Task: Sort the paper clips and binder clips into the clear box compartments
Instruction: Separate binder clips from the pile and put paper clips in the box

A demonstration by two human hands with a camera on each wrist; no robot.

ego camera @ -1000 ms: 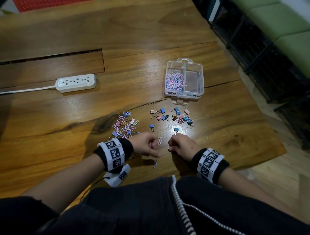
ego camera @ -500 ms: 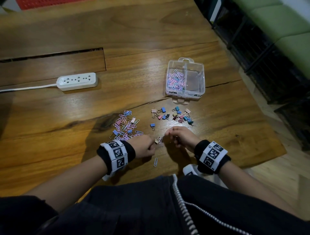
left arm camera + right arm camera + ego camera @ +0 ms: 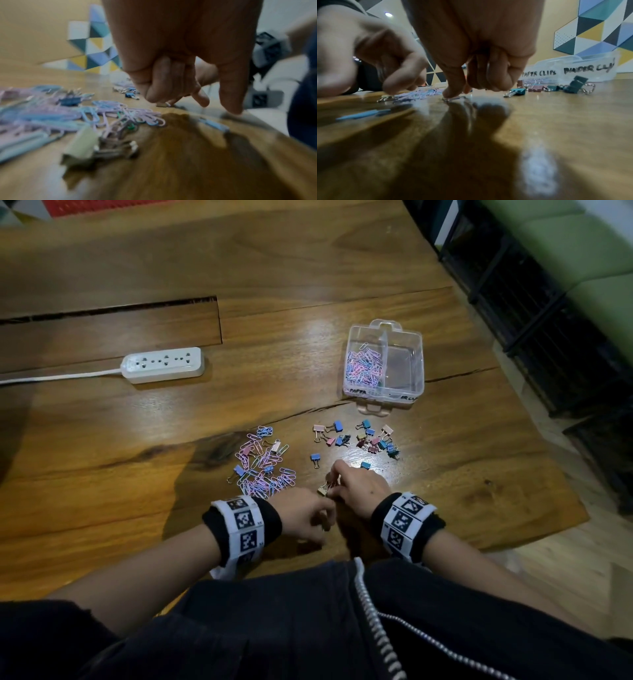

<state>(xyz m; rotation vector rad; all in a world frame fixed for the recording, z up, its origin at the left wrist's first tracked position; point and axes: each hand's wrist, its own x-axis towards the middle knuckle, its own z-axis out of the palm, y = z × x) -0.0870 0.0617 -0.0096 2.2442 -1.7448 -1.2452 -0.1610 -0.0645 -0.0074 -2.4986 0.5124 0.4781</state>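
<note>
- The table [image 3: 102, 474] is cut off by the person's dark clothing.
- The clear box [image 3: 385, 364] sits beyond both piles; paper clips [image 3: 363, 366] fill its left compartment.
- Right hand [image 3: 359, 487]: fingers curled, a fingertip pressed on a small clip [image 3: 453, 98], hard to make out.
- Left hand [image 3: 305, 518]: fingers curled, any hold cannot be told through blur.

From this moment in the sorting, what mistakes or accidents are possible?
1. A few binder clips lie inside the paper clip pile; a scoop might carry them into the wrong compartment of the clear box.
2. The right hand works on a small clip close beside the left hand; it may slip.
3. A loose blue paper clip lies near the table edge and might be knocked off.
</note>
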